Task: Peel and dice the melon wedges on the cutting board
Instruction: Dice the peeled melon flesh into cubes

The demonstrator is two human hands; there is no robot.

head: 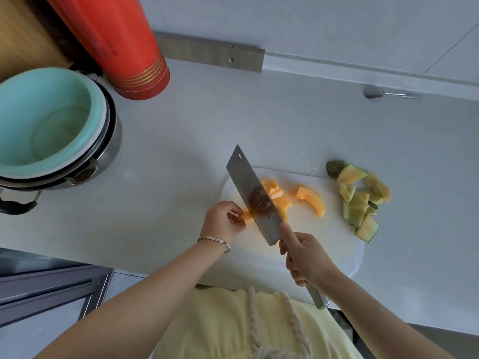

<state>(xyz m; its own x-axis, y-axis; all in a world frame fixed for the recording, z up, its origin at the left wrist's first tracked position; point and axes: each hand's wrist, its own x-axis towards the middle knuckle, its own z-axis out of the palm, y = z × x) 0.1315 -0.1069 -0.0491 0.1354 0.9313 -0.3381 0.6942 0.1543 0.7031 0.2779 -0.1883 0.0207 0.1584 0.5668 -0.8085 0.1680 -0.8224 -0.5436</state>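
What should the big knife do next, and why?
Probably push the cleaver straight down through the orange melon strip. The left hand pinches that strip beside the blade, the right hand grips the handle, cut chunks lie past the blade, and a peeled wedge waits uncut.

Open desk (194, 130) is found beyond the left grip (223, 220); farther left it is blocked by stacked pots (108, 141) and a red flask (129, 53). Right of the right grip (307, 257), rind scraps (360, 203) are piled.

One cleaver (254, 196), one cutting board (313, 238), one thermos (121, 40), one spoon (372, 92)
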